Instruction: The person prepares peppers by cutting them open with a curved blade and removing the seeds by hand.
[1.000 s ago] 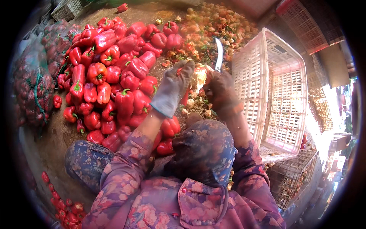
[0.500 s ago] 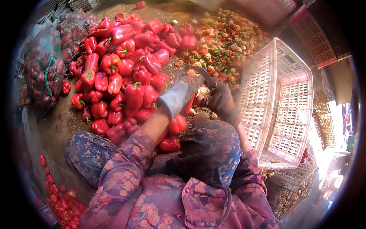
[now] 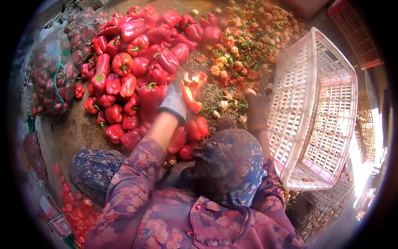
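Observation:
My left hand, in a pale grey glove, is closed on a red bell pepper that is cut open, its pale orange inside showing. The fingers are blurred and partly hidden. Left of it lies a large heap of whole red bell peppers. My right hand, in a dark glove, is smeared by motion beside the white crate, over the edge of a pile of cut pepper cores. Its fingers, and whatever they may hold, cannot be made out.
A white plastic crate stands tilted at right, with another crate below it. Filled mesh sacks stand at far left. Seeds litter the brown ground. My bent knee is left of my arms.
My hands have moved apart, the left one leftward with the opened pepper, the right one toward the crate. The curved knife seen between them is no longer distinguishable. The whole view has shifted slightly.

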`<state>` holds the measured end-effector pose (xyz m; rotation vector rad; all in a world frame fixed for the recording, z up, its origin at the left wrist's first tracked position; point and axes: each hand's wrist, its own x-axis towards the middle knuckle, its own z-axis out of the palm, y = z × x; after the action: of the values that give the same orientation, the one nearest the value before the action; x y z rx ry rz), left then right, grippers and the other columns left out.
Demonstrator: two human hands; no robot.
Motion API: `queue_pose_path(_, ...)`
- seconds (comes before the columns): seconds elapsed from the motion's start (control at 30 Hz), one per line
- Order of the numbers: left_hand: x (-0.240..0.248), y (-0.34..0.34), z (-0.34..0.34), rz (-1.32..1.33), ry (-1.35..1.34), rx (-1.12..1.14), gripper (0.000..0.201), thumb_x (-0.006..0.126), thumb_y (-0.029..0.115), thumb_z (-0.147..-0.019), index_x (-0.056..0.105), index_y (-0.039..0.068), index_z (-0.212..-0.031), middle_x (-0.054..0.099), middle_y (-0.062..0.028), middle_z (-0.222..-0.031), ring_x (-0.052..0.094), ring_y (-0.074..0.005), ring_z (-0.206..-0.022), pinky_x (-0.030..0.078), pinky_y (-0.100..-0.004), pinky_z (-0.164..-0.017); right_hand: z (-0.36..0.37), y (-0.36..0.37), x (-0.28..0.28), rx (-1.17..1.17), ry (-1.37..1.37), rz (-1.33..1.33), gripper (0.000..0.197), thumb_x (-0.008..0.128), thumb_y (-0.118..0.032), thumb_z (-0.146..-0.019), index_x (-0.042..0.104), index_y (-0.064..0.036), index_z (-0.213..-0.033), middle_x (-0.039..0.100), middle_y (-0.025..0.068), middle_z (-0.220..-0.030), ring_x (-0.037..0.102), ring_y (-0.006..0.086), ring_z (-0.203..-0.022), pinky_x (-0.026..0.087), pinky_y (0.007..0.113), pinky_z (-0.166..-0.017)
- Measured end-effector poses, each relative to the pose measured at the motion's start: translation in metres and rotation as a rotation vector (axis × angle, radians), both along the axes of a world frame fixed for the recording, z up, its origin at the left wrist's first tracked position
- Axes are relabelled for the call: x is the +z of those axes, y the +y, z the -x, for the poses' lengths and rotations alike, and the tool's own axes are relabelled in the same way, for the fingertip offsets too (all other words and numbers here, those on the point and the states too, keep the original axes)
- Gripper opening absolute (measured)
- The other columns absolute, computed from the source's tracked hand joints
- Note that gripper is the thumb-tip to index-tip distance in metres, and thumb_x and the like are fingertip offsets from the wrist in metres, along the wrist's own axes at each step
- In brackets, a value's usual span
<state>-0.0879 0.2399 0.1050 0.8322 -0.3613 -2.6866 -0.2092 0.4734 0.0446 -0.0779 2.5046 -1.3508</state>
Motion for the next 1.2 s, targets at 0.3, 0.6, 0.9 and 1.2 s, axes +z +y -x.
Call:
queue_pose_path(0.3,0.074,-0.011,0.050,1.812,-0.432,0.009,0.053,0.045,0.045,-0.090,0.052,0.006,-0.125,0.049,-0.0196,-0.133,0.047,-0.0294,-0.124,0.040,-0.0398,-0.100,-0.028,-0.004,0.059,-0.134,-0.182,0.247,0.027,0.068,-0.022,-0.086,0.057,-0.0033,-0.102,0.056,0.0024,-0.072,0.053,0.0133,-0.049,0.040,0.028,-0.036)
queue_pose_path(0.6,-0.039,-0.134,0.025,2.128,-1.408,-0.531,0.073,0.046,0.069,-0.080,0.050,0.016,-0.131,0.043,-0.0197,-0.139,0.034,-0.0352,-0.133,0.016,-0.0496,-0.113,-0.013,-0.123,0.039,0.328,-0.511,0.430,0.026,0.061,-0.021,-0.089,0.059,-0.0046,-0.109,0.058,0.0023,-0.074,0.050,0.0106,-0.053,0.041,0.027,-0.044)
queue_pose_path(0.9,-0.011,-0.129,0.036,1.794,-0.798,-0.548,0.061,0.071,0.038,-0.077,0.048,0.009,-0.126,0.063,-0.0196,-0.108,0.062,-0.0323,-0.100,0.049,-0.0398,-0.083,0.005,-0.206,0.016,0.693,-0.006,-0.057,0.029,0.053,-0.028,-0.088,0.060,-0.0032,-0.104,0.065,0.0226,-0.091,0.064,0.0364,-0.084,0.050,0.044,-0.074)
queue_pose_path(1.2,-0.011,-0.095,0.036,1.614,-0.475,-0.218,0.051,0.072,0.019,-0.077,0.053,0.000,-0.120,0.065,-0.0104,-0.103,0.060,-0.0122,-0.084,0.049,-0.0264,-0.071,-0.002,-0.173,0.045,0.571,0.076,-0.184,0.028,0.050,-0.025,-0.091,0.054,-0.0020,-0.107,0.065,0.0227,-0.091,0.062,0.0409,-0.090,0.048,0.049,-0.076)
